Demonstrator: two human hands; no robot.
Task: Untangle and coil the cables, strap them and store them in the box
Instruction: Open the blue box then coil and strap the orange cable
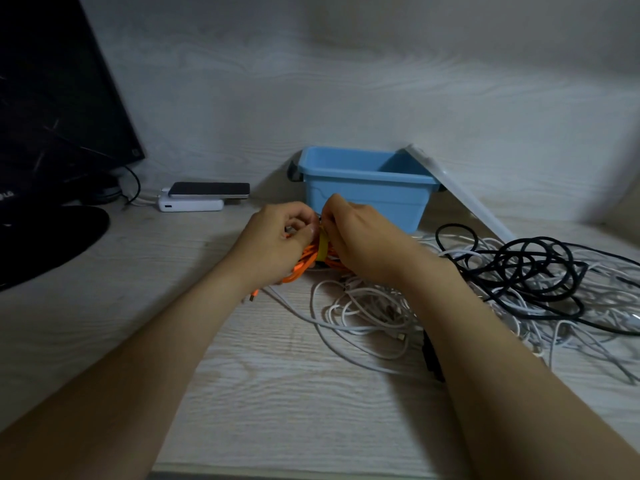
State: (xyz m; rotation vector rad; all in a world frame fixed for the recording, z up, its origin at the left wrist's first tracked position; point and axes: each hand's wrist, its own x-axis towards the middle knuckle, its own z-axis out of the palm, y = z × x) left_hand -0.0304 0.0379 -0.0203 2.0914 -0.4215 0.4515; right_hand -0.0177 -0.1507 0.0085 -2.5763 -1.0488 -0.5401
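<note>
Forearms meet before the blue box (367, 202): left hand (273, 240) grips the orange coil (300, 269), likely soft and light, right hand (363, 240) pinches its yellow strap (323, 245), the safest hold.

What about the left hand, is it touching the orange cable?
Touching. The head view shows the left hand gripping the coiled orange cable, fingers curled round the bundle with no gap.
</note>
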